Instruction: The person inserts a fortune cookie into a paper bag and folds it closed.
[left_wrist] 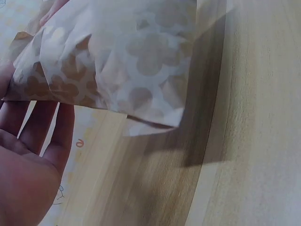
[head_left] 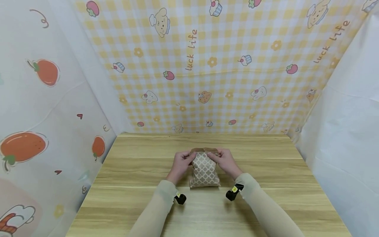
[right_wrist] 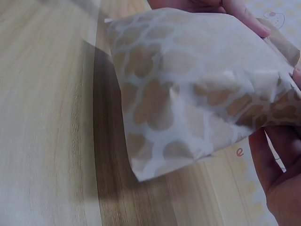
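A brown paper bag [head_left: 205, 171] with a white lattice pattern is held up over the wooden table, its top edge folded over to plain brown. My left hand [head_left: 181, 163] grips the bag's upper left corner, thumb on the front and fingers behind. On the upper right corner my right hand [head_left: 226, 162] pinches in the same way. The left wrist view shows the bag [left_wrist: 146, 56] bulging, with the left hand's [left_wrist: 28, 160] fingers under its edge. In the right wrist view the right hand [right_wrist: 282, 188] supports the bag's side. What the bag contains is hidden.
The wooden table [head_left: 133, 171] runs back to a yellow checked cloth [head_left: 189, 82] with cartoon prints. A white printed sheet [head_left: 59, 108] hangs on the left, a plain white one [head_left: 346, 131] on the right. Small black cameras [head_left: 181, 198] are strapped to both wrists.
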Motion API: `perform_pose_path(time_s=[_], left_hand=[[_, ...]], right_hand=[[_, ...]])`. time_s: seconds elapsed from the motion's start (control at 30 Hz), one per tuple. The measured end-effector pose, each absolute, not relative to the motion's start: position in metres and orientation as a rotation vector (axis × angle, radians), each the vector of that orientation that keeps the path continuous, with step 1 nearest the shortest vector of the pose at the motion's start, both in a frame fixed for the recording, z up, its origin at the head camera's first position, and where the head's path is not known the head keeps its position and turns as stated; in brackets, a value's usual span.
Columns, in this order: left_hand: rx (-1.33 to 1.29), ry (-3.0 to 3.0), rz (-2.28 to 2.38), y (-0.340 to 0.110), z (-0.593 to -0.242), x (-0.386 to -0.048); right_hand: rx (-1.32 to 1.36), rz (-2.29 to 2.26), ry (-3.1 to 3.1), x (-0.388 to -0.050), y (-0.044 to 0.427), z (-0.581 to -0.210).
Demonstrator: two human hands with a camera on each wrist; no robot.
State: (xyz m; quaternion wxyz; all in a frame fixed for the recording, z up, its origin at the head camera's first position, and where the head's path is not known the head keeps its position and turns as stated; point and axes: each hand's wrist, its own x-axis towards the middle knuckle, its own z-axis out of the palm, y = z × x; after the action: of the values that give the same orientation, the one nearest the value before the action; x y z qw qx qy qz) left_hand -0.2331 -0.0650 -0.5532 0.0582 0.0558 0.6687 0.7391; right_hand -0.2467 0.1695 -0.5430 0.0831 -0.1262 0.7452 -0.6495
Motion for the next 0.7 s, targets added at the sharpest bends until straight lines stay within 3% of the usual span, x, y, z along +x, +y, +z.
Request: perform_pose_path(time_s=[0.7], left_hand=[[0.135,1.981,2.253,-0.0706,-0.5553,-0.2315]], right_hand=[[-0.455,-1.997,2.179,-0.2463,0.1773,-0.5407]])
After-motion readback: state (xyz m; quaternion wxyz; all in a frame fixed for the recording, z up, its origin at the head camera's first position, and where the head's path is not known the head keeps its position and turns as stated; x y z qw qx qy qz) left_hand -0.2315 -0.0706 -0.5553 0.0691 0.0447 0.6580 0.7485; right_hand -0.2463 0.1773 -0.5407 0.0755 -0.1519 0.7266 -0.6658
